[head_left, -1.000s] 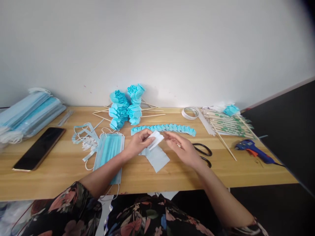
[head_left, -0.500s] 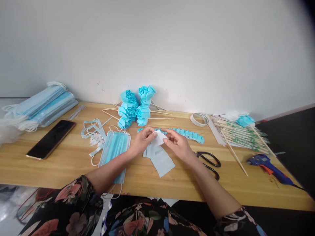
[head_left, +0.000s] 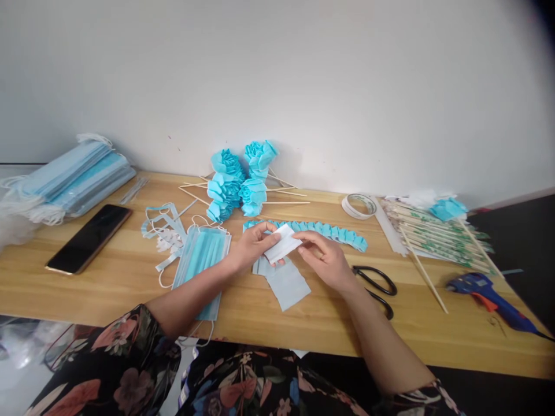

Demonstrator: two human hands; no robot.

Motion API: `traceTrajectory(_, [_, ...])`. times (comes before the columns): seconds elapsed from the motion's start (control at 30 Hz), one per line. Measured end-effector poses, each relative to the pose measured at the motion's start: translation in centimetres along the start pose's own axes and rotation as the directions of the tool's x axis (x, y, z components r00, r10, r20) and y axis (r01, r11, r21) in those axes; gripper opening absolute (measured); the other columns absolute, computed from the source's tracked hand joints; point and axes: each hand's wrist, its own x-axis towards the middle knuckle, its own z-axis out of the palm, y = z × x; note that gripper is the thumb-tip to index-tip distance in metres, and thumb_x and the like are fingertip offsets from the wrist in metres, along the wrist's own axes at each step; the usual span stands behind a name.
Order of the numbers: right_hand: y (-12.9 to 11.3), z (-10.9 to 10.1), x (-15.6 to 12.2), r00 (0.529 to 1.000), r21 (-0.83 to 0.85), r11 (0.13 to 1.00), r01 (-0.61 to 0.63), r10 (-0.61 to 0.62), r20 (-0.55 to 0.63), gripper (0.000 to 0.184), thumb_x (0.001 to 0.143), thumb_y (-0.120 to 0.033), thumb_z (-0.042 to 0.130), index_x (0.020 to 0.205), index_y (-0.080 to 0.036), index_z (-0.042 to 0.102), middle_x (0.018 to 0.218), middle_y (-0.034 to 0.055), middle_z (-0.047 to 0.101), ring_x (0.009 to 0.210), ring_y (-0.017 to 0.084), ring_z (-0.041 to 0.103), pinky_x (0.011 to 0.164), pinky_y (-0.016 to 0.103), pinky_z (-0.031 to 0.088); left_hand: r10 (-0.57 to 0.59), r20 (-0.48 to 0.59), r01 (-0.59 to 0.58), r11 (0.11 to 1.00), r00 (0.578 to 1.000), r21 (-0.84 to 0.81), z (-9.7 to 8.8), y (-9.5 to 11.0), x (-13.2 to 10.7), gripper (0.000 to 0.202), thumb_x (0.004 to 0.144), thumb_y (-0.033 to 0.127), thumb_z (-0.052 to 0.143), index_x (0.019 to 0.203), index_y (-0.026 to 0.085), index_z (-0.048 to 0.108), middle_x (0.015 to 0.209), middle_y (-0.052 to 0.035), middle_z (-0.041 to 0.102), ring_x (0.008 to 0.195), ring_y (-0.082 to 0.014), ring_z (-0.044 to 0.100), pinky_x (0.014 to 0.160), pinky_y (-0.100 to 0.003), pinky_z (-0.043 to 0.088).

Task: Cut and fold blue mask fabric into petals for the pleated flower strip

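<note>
A small white folded piece of mask fabric (head_left: 282,243) sits between my two hands above the wooden table (head_left: 108,289). My left hand (head_left: 249,247) pinches its left end. My right hand (head_left: 323,257) pinches its right end with thumb and fingers. Just under them lie pale blue cut fabric pieces (head_left: 286,283). Behind my hands stretches a pleated blue strip (head_left: 329,232). A whole blue face mask (head_left: 200,257) lies left of my left wrist.
Blue fabric flowers on sticks (head_left: 238,179) stand by the wall. A mask stack (head_left: 73,176) and a phone (head_left: 89,238) are at the left. Black scissors (head_left: 377,286), a tape roll (head_left: 359,205), wrapped skewers (head_left: 433,234) and a blue glue gun (head_left: 489,292) lie to the right.
My right hand has closed in on the white piece, which both hands now hold flatter. The view has shifted, so the table's things sit a little further right.
</note>
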Motion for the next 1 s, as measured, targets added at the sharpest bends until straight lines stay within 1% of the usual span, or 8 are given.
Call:
traceTrajectory(0.1, [0.0, 0.1, 0.1, 0.999, -0.025, 0.999, 0.036, -0.036, 0.005, 0.012, 0.090, -0.023, 0.058, 0.095, -0.026, 0.069, 0.089, 0.0029, 0.071, 0.080, 0.019, 0.066, 0.075, 0.033, 0.052, -0.014, 0.029, 0.014, 1.000, 0.999, 0.027, 0.2, 0.2, -0.1, 0.046, 0.075, 0.057, 0.069, 0.088, 0.020, 0.046, 0.061, -0.0012, 0.070, 0.048, -0.0159, 0.064, 0.044, -0.023, 0.046])
traceTrajectory(0.2, [0.0, 0.0, 0.3, 0.999, -0.023, 0.999, 0.034, -0.034, 0.017, 0.011, 0.091, -0.028, 0.059, 0.088, -0.026, 0.069, 0.085, 0.0032, 0.072, 0.079, 0.020, 0.066, 0.075, 0.033, 0.051, -0.022, 0.039, 0.020, 0.999, 0.999, 0.042, 0.3, 0.6, -0.2, 0.045, 0.075, 0.056, 0.070, 0.087, 0.020, 0.046, 0.063, -0.0015, 0.070, 0.052, -0.0160, 0.066, 0.047, -0.024, 0.048])
traceTrajectory(0.37, [0.0, 0.1, 0.3, 1.000, -0.035, 0.999, -0.001, 0.002, 0.024, 0.016, 0.092, -0.035, 0.058, 0.088, -0.026, 0.070, 0.082, 0.0033, 0.071, 0.075, 0.020, 0.064, 0.073, 0.033, 0.050, -0.015, 0.019, 0.014, 0.997, 1.000, 0.079, 0.1, 0.6, -0.1, 0.046, 0.070, 0.044, 0.078, 0.096, 0.019, 0.050, 0.066, -0.0005, 0.069, 0.052, -0.0128, 0.062, 0.053, -0.025, 0.049])
traceTrajectory(0.5, [-0.1, 0.1, 0.3, 1.000, -0.026, 1.000, -0.008, 0.009, 0.029, 0.016, 0.091, -0.035, 0.060, 0.085, -0.026, 0.071, 0.078, 0.0021, 0.070, 0.072, 0.019, 0.063, 0.071, 0.032, 0.048, 0.050, -0.055, -0.040, 0.983, 0.997, 0.180, -0.1, 0.3, 0.1, 0.040, 0.070, 0.033, 0.078, 0.099, 0.016, 0.056, 0.073, -0.0010, 0.068, 0.058, -0.0120, 0.063, 0.055, -0.023, 0.047])
traceTrajectory(0.57, [-0.2, 0.1, 0.3, 0.999, -0.010, 1.000, -0.020, 0.020, 0.042, 0.015, 0.091, -0.033, 0.061, 0.083, -0.026, 0.070, 0.077, 0.0013, 0.069, 0.072, 0.018, 0.063, 0.071, 0.031, 0.047, 0.076, -0.067, -0.060, 0.975, 0.995, 0.213, -0.1, 0.3, 0.1, 0.037, 0.071, 0.029, 0.077, 0.100, 0.015, 0.058, 0.077, -0.0019, 0.069, 0.063, -0.0128, 0.064, 0.057, -0.023, 0.048])
traceTrajectory(0.73, [-0.2, 0.4, 0.3, 0.997, 0.056, 0.996, -0.073, 0.071, 0.029, 0.014, 0.089, -0.031, 0.062, 0.078, -0.023, 0.066, 0.083, 0.0018, 0.070, 0.079, 0.018, 0.063, 0.074, 0.031, 0.048, 0.080, -0.033, -0.072, 0.976, 0.996, 0.207, 0.0, 0.0, 0.1, 0.036, 0.074, 0.027, 0.074, 0.103, 0.014, 0.058, 0.081, -0.0035, 0.069, 0.063, -0.0116, 0.063, 0.058, -0.023, 0.049])
traceTrajectory(0.83, [-0.2, 0.6, 0.2, 0.990, 0.080, 0.987, -0.139, 0.139, 0.003, 0.013, 0.086, -0.033, 0.065, 0.078, -0.023, 0.064, 0.081, 0.0019, 0.069, 0.076, 0.018, 0.063, 0.071, 0.031, 0.050, 0.071, -0.020, -0.066, 0.979, 0.997, 0.192, -0.1, -0.3, 0.1, 0.036, 0.075, 0.029, 0.074, 0.105, 0.015, 0.058, 0.087, -0.0046, 0.070, 0.063, -0.0115, 0.064, 0.059, -0.023, 0.050])
traceTrajectory(1.0, [-0.2, 0.8, 0.1, 0.979, 0.085, 0.977, -0.194, 0.199, -0.054, 0.010, 0.082, -0.032, 0.067, 0.087, -0.024, 0.063, 0.083, 0.0016, 0.069, 0.076, 0.018, 0.064, 0.072, 0.032, 0.053, 0.104, 0.014, -0.104, 0.970, 0.994, 0.219, -0.3, -0.6, 0.2, 0.034, 0.076, 0.030, 0.074, 0.105, 0.017, 0.060, 0.097, -0.0055, 0.070, 0.082, -0.0161, 0.067, 0.066, -0.024, 0.051])
